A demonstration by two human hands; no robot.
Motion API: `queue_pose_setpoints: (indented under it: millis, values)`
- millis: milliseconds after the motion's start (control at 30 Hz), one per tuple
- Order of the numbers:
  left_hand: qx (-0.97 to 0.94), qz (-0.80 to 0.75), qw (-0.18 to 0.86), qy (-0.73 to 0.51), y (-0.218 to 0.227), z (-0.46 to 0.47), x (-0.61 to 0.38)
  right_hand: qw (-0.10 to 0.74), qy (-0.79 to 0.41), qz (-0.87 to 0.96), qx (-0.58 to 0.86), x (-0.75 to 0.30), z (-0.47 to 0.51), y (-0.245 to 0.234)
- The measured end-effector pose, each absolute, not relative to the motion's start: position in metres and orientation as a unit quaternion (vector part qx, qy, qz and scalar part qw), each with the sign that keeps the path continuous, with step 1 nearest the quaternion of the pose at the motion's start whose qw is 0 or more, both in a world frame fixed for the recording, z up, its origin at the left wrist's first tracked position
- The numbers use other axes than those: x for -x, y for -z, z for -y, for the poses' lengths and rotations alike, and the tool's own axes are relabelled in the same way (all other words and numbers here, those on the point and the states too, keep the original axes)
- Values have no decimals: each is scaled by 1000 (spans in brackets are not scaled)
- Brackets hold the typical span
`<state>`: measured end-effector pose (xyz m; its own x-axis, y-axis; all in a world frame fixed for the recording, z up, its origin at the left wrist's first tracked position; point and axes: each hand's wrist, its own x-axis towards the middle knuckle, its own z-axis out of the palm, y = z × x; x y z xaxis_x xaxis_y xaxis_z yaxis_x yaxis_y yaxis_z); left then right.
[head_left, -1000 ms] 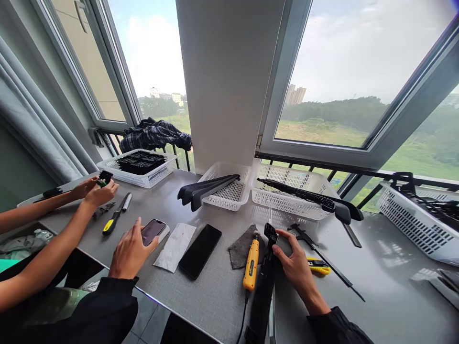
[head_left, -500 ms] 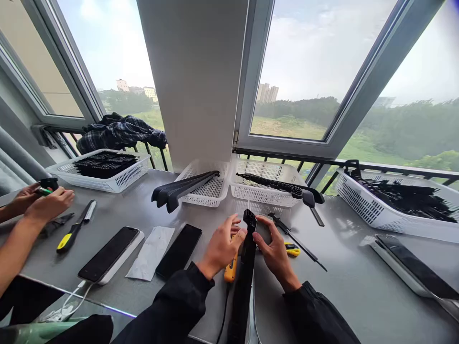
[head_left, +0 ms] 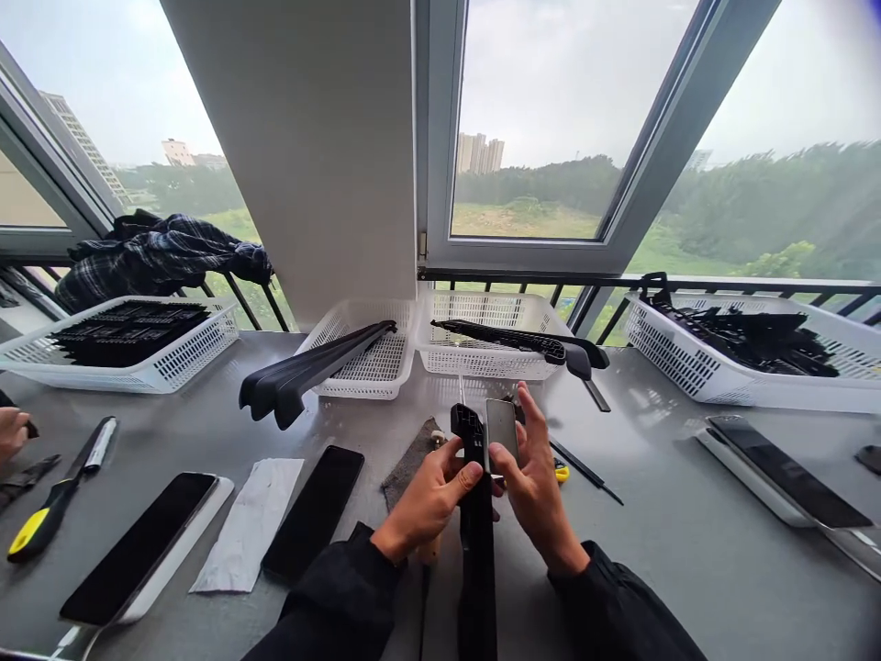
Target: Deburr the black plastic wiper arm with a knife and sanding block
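A long black plastic part (head_left: pixel 474 551) stretches from the bottom edge up to its ribbed end in the middle of the head view. My left hand (head_left: pixel 427 500) is closed round it just below that end, thumb on top. On the other side, my right hand (head_left: pixel 533 487) grips a flat grey metal-looking plate (head_left: pixel 502 430) between thumb and fingers, close against the part's side. Beneath my left hand lie a dark grey cloth (head_left: pixel 406 468) and an orange tool (head_left: pixel 430 551), mostly hidden. Behind my right hand, a yellow-handled cutter (head_left: pixel 563 472) shows only in part.
White baskets stand along the window, one holding black parts (head_left: pixel 138 330). More long black parts (head_left: pixel 309 372) lie across the middle baskets. Phones (head_left: pixel 317 514), a white paper (head_left: pixel 251 523) and a yellow-black knife (head_left: pixel 61 491) lie leftward. Another person's hand (head_left: pixel 12 433) is at far left.
The view has shifted, moving the table's things leftward. My right hand, earlier at the part's end, now holds the grey plate beside it. My left hand has slid lower and wraps the part.
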<state>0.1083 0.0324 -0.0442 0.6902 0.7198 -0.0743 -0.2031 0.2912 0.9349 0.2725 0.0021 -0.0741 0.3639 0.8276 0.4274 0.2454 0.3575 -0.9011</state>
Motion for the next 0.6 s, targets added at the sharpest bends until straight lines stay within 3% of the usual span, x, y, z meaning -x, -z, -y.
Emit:
queue_pose_setpoints:
  millis: [200, 433, 500, 600]
  values:
    - [-520, -264, 748, -317, 39, -33, -101, 619, -392, 464, 499, -272, -1, 67]
    - [-508, -319, 739, -307, 43, -28, -101, 646, -401, 441, 476, -271, -1, 59]
    - [-499, -330, 735, -318, 45, -30, -103, 652, -373, 459, 474, -276, 0, 57]
    - [-469, -333, 741, -346, 52, -33, -105, 671, -232, 509, 487, -284, 2, 52]
